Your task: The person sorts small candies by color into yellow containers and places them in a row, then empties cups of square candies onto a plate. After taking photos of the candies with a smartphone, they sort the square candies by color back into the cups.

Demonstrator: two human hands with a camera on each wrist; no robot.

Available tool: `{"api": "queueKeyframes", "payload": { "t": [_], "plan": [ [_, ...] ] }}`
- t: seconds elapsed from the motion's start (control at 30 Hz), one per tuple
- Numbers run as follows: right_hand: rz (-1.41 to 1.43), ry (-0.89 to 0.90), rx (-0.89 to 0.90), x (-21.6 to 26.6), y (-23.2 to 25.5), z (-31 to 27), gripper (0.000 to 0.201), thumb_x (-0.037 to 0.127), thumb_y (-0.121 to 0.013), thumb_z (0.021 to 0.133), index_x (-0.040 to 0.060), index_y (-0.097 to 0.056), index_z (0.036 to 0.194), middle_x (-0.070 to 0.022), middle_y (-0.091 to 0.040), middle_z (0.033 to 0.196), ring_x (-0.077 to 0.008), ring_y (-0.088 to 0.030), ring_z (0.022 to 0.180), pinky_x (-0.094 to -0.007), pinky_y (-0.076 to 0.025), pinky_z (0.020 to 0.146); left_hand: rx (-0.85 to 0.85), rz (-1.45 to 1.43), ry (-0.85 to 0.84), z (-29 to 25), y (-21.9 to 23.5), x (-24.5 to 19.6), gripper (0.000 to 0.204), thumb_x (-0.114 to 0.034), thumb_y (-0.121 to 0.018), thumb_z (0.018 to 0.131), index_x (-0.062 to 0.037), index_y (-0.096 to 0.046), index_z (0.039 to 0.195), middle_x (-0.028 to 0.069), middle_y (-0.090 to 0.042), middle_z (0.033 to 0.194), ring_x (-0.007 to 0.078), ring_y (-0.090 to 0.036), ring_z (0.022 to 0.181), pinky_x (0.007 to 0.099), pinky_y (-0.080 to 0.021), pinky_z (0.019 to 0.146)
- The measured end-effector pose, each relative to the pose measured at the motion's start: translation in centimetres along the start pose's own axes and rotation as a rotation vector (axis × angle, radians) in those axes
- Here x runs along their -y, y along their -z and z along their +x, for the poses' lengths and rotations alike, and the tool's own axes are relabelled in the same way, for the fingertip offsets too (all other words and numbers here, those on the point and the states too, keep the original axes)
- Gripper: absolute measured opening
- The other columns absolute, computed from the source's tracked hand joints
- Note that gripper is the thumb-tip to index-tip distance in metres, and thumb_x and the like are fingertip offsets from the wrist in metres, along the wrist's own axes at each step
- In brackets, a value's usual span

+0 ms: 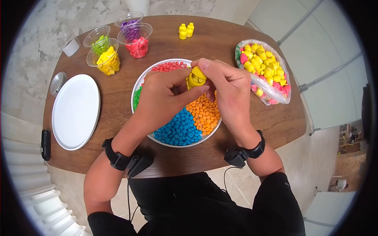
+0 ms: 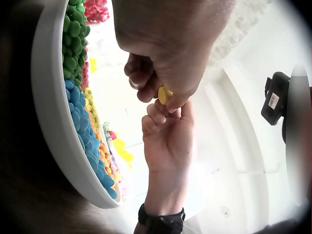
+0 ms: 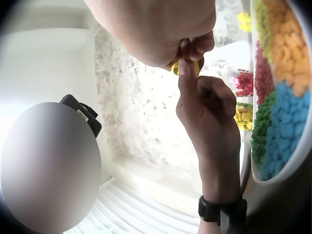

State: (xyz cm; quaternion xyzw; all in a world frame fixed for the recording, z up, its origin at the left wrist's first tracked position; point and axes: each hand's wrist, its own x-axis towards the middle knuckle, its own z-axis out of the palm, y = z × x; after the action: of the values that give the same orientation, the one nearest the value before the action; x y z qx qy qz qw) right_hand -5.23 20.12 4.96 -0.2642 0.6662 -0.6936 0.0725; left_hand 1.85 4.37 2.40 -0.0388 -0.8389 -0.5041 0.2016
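Observation:
Both hands meet over a round white plate (image 1: 138, 80) heaped with candies sorted by colour. My left hand (image 1: 159, 94) grips a small yellow plastic capsule (image 1: 195, 80) between thumb and fingers, its round opening facing me. At its top edge, my right hand (image 1: 230, 88) pinches a tilted yellow cap (image 1: 198, 72) with thumb and fingers. Fingers hide much of the capsule in both wrist views. Below the hands lie blue candies (image 1: 179, 128) and orange candies (image 1: 204, 114); red candies (image 1: 169, 66) and green candies (image 1: 136, 97) show around the left hand.
A plastic bag (image 1: 271, 96) of yellow and pink pieces lies at the right. Several yellow bottle-shaped capsules (image 1: 186, 30) stand at the back. Clear cups of yellow pieces (image 1: 108, 65) and pink pieces (image 1: 138, 48) are at back left, near an oval white plate (image 1: 75, 112).

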Motion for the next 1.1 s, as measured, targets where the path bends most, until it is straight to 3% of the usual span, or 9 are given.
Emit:
{"api": "queueKeyframes", "payload": {
  "t": [0.27,0.6,0.67,0.8,0.87,0.97,1.1],
  "plan": [
    [-0.124,0.171,0.003,-2.0,0.1,0.8,0.021,0.014,-0.074,0.097,-0.0055,-0.08,0.102,-0.0036,-0.07,0.074,-0.0031,-0.058,0.065,-0.0223,-0.043,0.055,0.067,-0.043,0.085,0.5,-0.1,0.9,0.028,-0.009,-0.083,0.09,0.0011,-0.078,0.115,-0.0067,-0.058,0.065,-0.0004,-0.045,0.059,0.0223,-0.033,0.054],
    [-0.076,0.133,0.051,-3.8,0.4,2.2,0.025,0.016,-0.072,0.096,-0.007,-0.079,0.1,-0.0033,-0.066,0.064,-0.0034,-0.053,0.06,-0.0251,-0.041,0.052,0.124,-0.01,0.173,1.7,0.2,2.7,0.025,-0.008,-0.081,0.092,0.0026,-0.078,0.114,-0.0055,-0.059,0.064,0.0008,-0.053,0.058,0.0212,-0.038,0.054],
    [-0.043,0.082,0.065,-4.3,0.7,2.5,0.027,0.019,-0.072,0.096,-0.0074,-0.079,0.097,-0.005,-0.066,0.063,-0.0048,-0.054,0.058,-0.0257,-0.041,0.052,0.083,-0.031,0.138,1.9,0.0,2.9,0.018,-0.019,-0.082,0.091,-0.0016,-0.08,0.093,-0.0027,-0.055,0.055,0.0039,-0.048,0.051,0.0262,-0.036,0.051],
    [-0.072,0.057,0.059,-5.7,1.2,3.3,0.03,0.022,-0.072,0.096,-0.0074,-0.079,0.093,-0.0081,-0.066,0.062,-0.0056,-0.054,0.058,-0.0272,-0.042,0.052,0.131,-0.06,0.162,2.3,0.2,3.0,0.018,-0.018,-0.081,0.092,-0.0011,-0.081,0.096,-0.0013,-0.056,0.053,0.0039,-0.051,0.051,0.026,-0.037,0.051],
    [-0.078,0.084,0.088,-6.5,1.3,3.8,0.032,0.025,-0.073,0.093,-0.007,-0.079,0.091,-0.0115,-0.066,0.061,-0.0092,-0.057,0.056,-0.0298,-0.045,0.053,0.206,0.097,0.148,2.9,0.5,2.9,0.021,-0.021,-0.08,0.092,-0.0006,-0.081,0.093,0.0017,-0.06,0.053,0.0073,-0.056,0.049,0.028,-0.04,0.051],
    [-0.164,0.094,0.111,-7.1,1.6,4.1,0.034,0.027,-0.075,0.089,-0.0067,-0.079,0.091,-0.0146,-0.068,0.063,-0.0153,-0.06,0.054,-0.0331,-0.047,0.053,0.317,0.357,0.176,3.9,0.8,1.7,0.022,-0.017,-0.079,0.094,0.004,-0.077,0.086,0.0031,-0.066,0.06,0.0057,-0.059,0.053,0.0246,-0.044,0.054],
    [-0.219,0.072,0.116,-8.0,2.1,4.6,0.035,0.028,-0.075,0.087,-0.0065,-0.079,0.089,-0.0173,-0.069,0.065,-0.0214,-0.064,0.054,-0.036,-0.05,0.055,0.36,0.476,0.134,4.9,0.7,1.5,0.029,-0.024,-0.079,0.092,0.0038,-0.077,0.086,0.0067,-0.067,0.061,0.0114,-0.061,0.053,0.0297,-0.045,0.054]
  ]
}}
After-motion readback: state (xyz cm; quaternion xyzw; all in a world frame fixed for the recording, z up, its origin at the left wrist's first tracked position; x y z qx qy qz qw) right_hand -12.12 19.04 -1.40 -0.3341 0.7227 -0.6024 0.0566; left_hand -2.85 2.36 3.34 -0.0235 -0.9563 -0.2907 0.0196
